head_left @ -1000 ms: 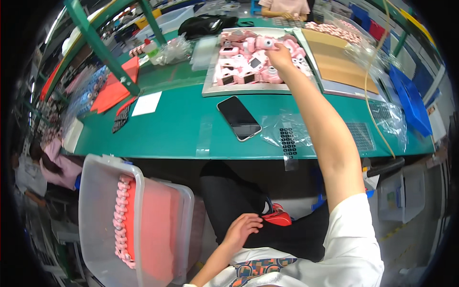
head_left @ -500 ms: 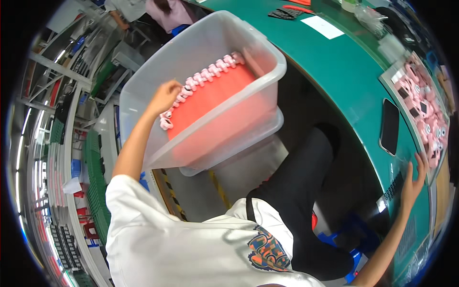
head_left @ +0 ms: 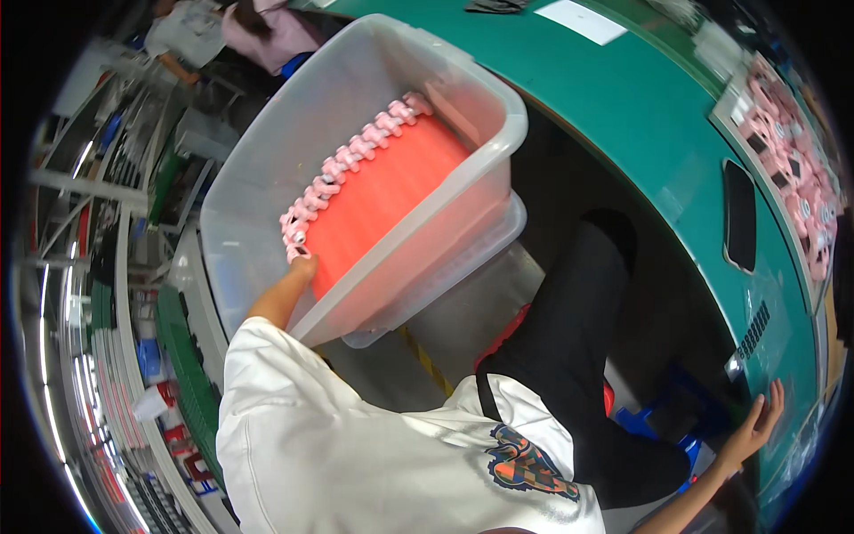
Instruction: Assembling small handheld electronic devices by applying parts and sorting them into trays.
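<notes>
Pinched or merely touched, I couldn't tell which, by the left hand (head_left: 294, 282), the nearest pink camera (head_left: 297, 250) in the translucent bin (head_left: 509, 141) looked light, stiff and smooth, probably best held by its sides, the right hand (head_left: 753, 434) spread and empty.

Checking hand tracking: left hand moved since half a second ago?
Yes. Against the bin, the left hand has shifted toward the wearer, from partway along the row of pink cameras to its near end.
</notes>
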A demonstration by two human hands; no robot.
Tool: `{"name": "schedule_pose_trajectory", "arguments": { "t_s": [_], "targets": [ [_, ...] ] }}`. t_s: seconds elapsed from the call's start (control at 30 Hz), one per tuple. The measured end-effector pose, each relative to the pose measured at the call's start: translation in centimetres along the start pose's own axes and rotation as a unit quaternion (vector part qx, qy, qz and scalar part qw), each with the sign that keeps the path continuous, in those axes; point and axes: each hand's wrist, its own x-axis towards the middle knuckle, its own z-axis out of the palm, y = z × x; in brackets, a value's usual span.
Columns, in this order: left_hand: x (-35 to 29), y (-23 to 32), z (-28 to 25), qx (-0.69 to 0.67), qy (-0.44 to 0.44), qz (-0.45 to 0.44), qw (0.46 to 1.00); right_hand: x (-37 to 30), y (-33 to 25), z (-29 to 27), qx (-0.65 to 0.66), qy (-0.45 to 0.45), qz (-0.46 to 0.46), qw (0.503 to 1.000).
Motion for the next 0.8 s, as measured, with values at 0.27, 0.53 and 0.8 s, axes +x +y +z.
{"name": "schedule_pose_trajectory", "arguments": {
  "t_s": [0.27, 0.53, 0.8],
  "targets": [
    [3.0, 21.6, 6.5, -0.491, -0.42, -0.145, 0.75, -2.0, -5.6, 0.2, 0.02, 0.082, 0.0, 0.996],
    [-3.5, 14.3, -12.7, -0.21, -0.147, -0.258, 0.932, -0.9, -4.3, 1.0, 0.053, 0.121, -0.014, 0.991],
    [-15.3, 34.6, -21.6, -0.331, -0.027, 0.174, 0.927, 2.6, -1.2, -0.9, 0.12, 0.087, 0.032, 0.988]
  ]
}}
